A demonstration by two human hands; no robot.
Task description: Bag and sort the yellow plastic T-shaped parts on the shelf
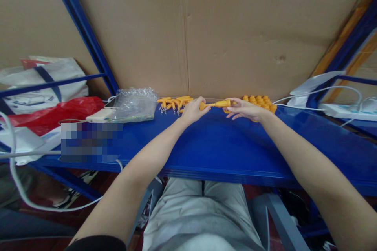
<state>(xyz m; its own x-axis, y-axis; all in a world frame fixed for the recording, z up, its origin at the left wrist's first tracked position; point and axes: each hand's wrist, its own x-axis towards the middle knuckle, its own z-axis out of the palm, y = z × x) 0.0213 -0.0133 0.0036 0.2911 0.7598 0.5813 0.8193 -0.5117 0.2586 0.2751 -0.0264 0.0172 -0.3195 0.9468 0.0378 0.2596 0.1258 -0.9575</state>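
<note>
My left hand (193, 111) is closed around the handle of a yellow corkscrew (202, 106), pointing its shaft to the right. At the tip of that shaft is a yellow plastic sleeve (223, 103), in line with it; how far the shaft reaches inside cannot be seen. My right hand (243, 110) holds the sleeve's right end near the thumb, with the other fingers loosely spread below. Several yellow-handled corkscrews (173, 103) with bare metal spirals lie left of my left hand. Behind my right hand stand several yellow sleeves (260, 101) in a cluster, partly hidden by the wrist.
A blue tabletop (224, 145) runs below both hands, against a cardboard wall (188, 35). Clear plastic packaging (135, 104) and a red bag (64, 113) lie left. White cables (332, 88) and a power strip (349, 111) sit right. Blue posts (82, 27) frame the bench.
</note>
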